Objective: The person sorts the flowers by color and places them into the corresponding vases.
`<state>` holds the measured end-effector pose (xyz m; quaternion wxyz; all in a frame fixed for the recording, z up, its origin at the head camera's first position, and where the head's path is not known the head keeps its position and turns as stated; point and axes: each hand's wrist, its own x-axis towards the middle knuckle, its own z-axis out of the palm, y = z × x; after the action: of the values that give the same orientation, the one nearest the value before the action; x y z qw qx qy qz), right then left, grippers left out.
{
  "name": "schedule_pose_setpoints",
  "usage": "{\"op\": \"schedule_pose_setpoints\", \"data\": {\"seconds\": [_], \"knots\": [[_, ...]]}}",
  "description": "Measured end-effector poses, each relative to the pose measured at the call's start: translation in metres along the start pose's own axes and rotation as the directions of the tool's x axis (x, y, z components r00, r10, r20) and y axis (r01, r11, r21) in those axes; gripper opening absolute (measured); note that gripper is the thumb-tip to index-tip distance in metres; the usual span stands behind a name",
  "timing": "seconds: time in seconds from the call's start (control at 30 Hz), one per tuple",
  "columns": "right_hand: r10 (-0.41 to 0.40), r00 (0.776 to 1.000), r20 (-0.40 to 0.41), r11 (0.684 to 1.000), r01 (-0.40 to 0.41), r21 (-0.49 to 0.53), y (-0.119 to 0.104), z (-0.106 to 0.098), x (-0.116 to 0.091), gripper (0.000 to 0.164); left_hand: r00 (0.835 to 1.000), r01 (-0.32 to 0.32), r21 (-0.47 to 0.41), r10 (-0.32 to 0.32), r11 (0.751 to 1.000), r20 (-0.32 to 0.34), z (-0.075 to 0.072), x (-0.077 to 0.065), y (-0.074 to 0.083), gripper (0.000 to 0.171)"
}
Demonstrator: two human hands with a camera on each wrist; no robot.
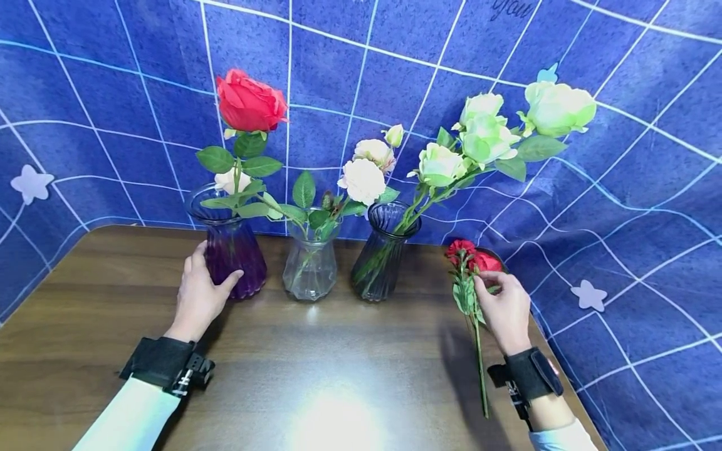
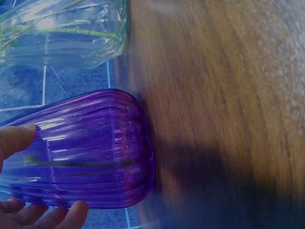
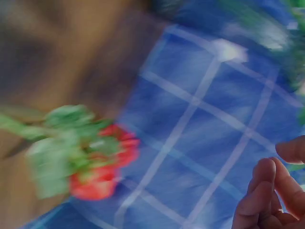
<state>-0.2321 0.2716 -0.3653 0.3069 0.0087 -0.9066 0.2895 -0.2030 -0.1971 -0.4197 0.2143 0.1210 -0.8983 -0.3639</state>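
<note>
My left hand (image 1: pixel 198 291) grips the lower body of a purple ribbed glass vase (image 1: pixel 237 260), thumb on one side and fingers on the other. A tall red rose (image 1: pixel 251 101) with green leaves stands in that vase. In the left wrist view, the vase (image 2: pixel 90 152) has a dark stem visible inside. My right hand (image 1: pixel 504 307) is over red flowers (image 1: pixel 461 248) whose green stems lie on the table at the right. The blurred right wrist view has the red flowers (image 3: pixel 97 176) apart from my bent fingers (image 3: pixel 262 183), with nothing visible between thumb and fingertips.
A clear glass vase (image 1: pixel 310 272) with whitish flowers (image 1: pixel 363 180) stands in the middle. Right of it, a dark grey vase (image 1: pixel 378 269) holds pale green roses (image 1: pixel 487 138) leaning right. Blue gridded cloth (image 1: pixel 141 125) hangs behind the brown wooden table (image 1: pixel 271 363).
</note>
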Motion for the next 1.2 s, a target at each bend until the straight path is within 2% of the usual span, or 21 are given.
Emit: {"op": "schedule_pose_setpoints", "data": {"seconds": [0.13,0.3,0.63,0.77,0.87,0.93,1.2], "knots": [[0.072,0.992,0.1,0.995,-0.064,-0.081,0.031,0.009,-0.01,0.013,1.0,-0.005,0.001,0.005,1.0,0.001,0.0,0.0,-0.001,0.081],[0.162,0.964,0.208,0.981,-0.135,-0.142,0.054,0.019,-0.019,0.017,1.0,-0.009,0.0,0.009,1.0,-0.003,0.001,-0.001,-0.001,0.081],[0.244,0.918,0.314,0.961,-0.185,-0.206,0.073,0.031,-0.025,0.021,1.0,-0.013,-0.002,0.013,1.0,-0.008,0.001,0.0,-0.001,0.081],[0.281,0.885,0.371,0.949,-0.198,-0.246,0.078,0.035,-0.025,0.02,1.0,-0.016,0.0,0.016,1.0,-0.01,0.001,0.0,-0.002,0.081],[0.284,0.863,0.418,0.944,-0.177,-0.277,0.081,0.037,-0.025,0.02,1.0,-0.011,0.004,0.011,1.0,-0.009,0.001,0.0,-0.002,0.082],[0.275,0.858,0.434,0.944,-0.155,-0.293,0.082,0.038,-0.024,0.019,1.0,-0.009,0.007,0.009,1.0,-0.007,0.001,0.0,-0.003,0.082],[0.258,0.866,0.428,0.941,-0.125,-0.313,0.082,0.046,-0.018,0.02,1.0,-0.007,0.004,0.007,1.0,-0.002,0.002,0.0,-0.004,0.083]]}}
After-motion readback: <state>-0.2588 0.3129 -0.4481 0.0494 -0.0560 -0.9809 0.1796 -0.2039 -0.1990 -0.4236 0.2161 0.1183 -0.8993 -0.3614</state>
